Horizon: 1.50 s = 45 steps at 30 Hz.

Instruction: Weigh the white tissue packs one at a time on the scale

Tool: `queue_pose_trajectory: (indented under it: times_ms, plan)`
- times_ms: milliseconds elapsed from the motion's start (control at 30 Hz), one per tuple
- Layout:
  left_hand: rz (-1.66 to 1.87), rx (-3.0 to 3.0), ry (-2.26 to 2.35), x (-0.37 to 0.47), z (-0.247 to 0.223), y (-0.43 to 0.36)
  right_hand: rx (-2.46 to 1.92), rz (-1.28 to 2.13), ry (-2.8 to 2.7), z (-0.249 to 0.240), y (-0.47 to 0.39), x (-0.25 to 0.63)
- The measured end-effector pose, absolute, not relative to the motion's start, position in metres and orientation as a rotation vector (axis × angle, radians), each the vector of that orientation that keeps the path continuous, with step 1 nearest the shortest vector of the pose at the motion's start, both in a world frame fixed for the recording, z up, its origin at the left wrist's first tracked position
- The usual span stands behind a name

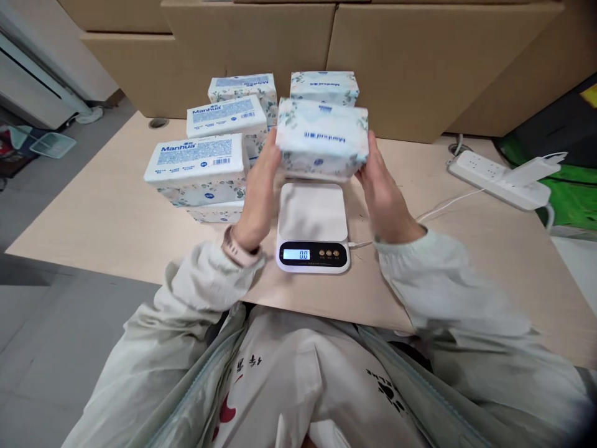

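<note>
Between my left hand (259, 193) and my right hand (383, 196) is a tissue pack (321, 140), gripped at its two ends just behind the white scale (313, 211). The scale's plate is bare and its display reads 0.0. Left of my left hand, a Manhua pack (198, 168) rests on another pack (217, 212). Behind these are a second labelled pack (227, 117) and a third (242, 87). One more pack (324, 86) stands behind the held one.
Large cardboard boxes (387, 68) line the back of the wooden table (107, 205). A white power strip (499, 180) lies at the right, and a white cable runs from there towards the scale. A round cable hole (158, 123) is at the back left.
</note>
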State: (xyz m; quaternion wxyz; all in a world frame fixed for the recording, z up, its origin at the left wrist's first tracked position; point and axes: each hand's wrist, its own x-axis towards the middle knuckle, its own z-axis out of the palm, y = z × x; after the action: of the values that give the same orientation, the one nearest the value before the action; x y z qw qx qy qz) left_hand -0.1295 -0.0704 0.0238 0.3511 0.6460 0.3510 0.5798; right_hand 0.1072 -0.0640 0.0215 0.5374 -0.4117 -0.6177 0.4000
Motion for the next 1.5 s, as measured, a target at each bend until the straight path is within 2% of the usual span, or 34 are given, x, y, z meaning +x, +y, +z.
queue_pose_trajectory:
  times_ms: [133,233,633,1500]
  plan:
    - [1.585,1.633,1.023,-0.139,0.010,-0.148,-1.028,1.131,-1.613,0.007,-0.130,0.124]
    - [1.556,1.556,1.151,-0.141,-0.008,-0.171,-1.094,1.145,-1.625,-0.009,-0.153,0.132]
    - [1.605,1.429,1.116,-0.142,-0.029,-0.170,-0.984,0.834,-1.382,-0.034,-0.163,0.137]
    - [1.635,1.398,1.139,-0.144,-0.026,-0.170,-1.115,0.810,-1.458,-0.027,-0.169,0.136]
